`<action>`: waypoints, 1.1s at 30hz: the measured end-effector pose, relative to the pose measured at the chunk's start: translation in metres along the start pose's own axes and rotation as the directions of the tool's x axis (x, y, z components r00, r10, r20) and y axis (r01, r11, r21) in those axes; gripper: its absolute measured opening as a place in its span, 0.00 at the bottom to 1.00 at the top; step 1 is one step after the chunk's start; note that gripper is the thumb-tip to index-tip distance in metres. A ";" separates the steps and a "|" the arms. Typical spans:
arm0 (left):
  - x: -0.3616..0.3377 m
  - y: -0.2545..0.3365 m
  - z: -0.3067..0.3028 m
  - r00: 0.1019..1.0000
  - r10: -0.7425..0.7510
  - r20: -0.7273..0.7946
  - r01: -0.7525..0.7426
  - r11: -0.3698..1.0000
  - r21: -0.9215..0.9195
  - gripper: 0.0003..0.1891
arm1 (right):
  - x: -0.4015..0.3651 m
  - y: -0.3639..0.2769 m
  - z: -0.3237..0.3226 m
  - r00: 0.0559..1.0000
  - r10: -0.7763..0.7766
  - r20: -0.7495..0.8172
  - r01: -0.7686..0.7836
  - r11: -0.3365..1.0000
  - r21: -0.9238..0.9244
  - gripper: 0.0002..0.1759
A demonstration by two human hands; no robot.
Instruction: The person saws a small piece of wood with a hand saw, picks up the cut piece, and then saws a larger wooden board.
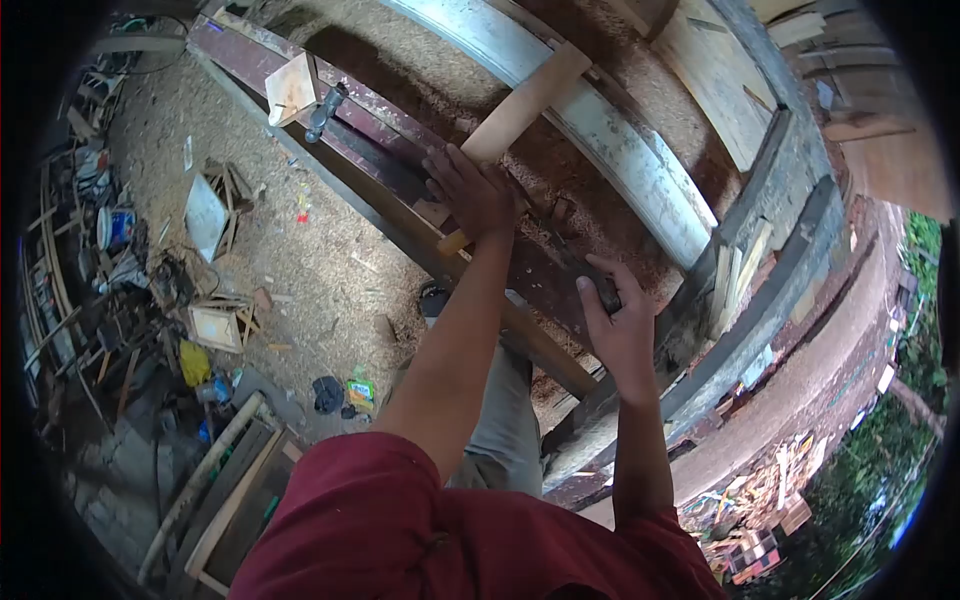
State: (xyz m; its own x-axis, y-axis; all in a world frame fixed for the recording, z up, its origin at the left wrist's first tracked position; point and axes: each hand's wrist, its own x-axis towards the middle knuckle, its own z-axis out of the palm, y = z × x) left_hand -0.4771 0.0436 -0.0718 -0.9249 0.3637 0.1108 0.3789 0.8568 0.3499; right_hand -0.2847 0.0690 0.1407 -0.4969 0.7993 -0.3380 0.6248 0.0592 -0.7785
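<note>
Red shirt (400, 530) fills the bottom edge, and both bare arms reach out from it. One plank (520, 105) lies slanted across the sawdust-covered bench (370, 135). The left hand (475, 190) lies flat and open on the plank's near end, by the bench's near edge. The right hand (615, 330) has its fingers curled around one dark tool (608, 293) further along the bench. One wooden block (290, 88) stands at the bench's far end. Open sawdust floor (320, 250) runs beside that edge, where a green packet (360, 392) carries print too small to read.
</note>
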 end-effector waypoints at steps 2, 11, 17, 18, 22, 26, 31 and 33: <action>-0.002 0.002 0.003 0.999 -0.035 -0.001 0.035 0.999 -0.042 0.29 | 0.017 0.001 -0.013 0.999 0.005 0.049 -0.006 1.000 0.016 0.19; 0.002 0.013 0.014 0.994 -0.076 -0.083 0.080 0.996 0.042 0.27 | 0.044 0.020 -0.040 0.932 0.093 0.350 -0.151 0.979 0.140 0.23; 0.005 0.012 0.015 0.994 -0.108 -0.010 0.109 0.989 0.099 0.28 | 0.030 0.016 -0.023 0.937 0.042 0.348 -0.111 0.977 0.182 0.25; 0.005 0.011 0.016 0.994 -0.104 -0.015 0.105 0.989 0.106 0.28 | 0.030 0.016 -0.021 0.933 0.063 0.355 -0.132 0.976 0.174 0.25; 0.005 0.007 0.017 0.996 -0.087 -0.002 0.087 0.990 0.110 0.29 | 0.034 0.012 -0.014 0.934 0.087 0.346 -0.141 0.981 0.132 0.26; 0.005 0.009 0.015 0.995 -0.097 -0.020 0.098 0.994 0.046 0.30 | 0.034 0.000 -0.016 0.950 0.076 0.304 -0.105 0.991 0.080 0.26; 0.005 0.009 0.012 0.991 -0.124 0.040 0.122 0.991 0.061 0.31 | 0.040 -0.010 -0.014 0.940 0.113 0.323 -0.132 0.991 0.038 0.26; 0.005 0.010 0.011 0.989 -0.135 0.062 0.130 0.989 0.070 0.32 | 0.037 -0.008 -0.012 0.941 0.123 0.317 -0.145 0.988 0.049 0.26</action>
State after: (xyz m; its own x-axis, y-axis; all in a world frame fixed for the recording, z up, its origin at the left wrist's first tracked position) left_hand -0.4776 0.0577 -0.0785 -0.9637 0.2668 0.0050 0.2563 0.9203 0.2954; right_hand -0.3006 0.1059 0.1405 -0.5812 0.5698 -0.5810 0.6604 -0.0868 -0.7458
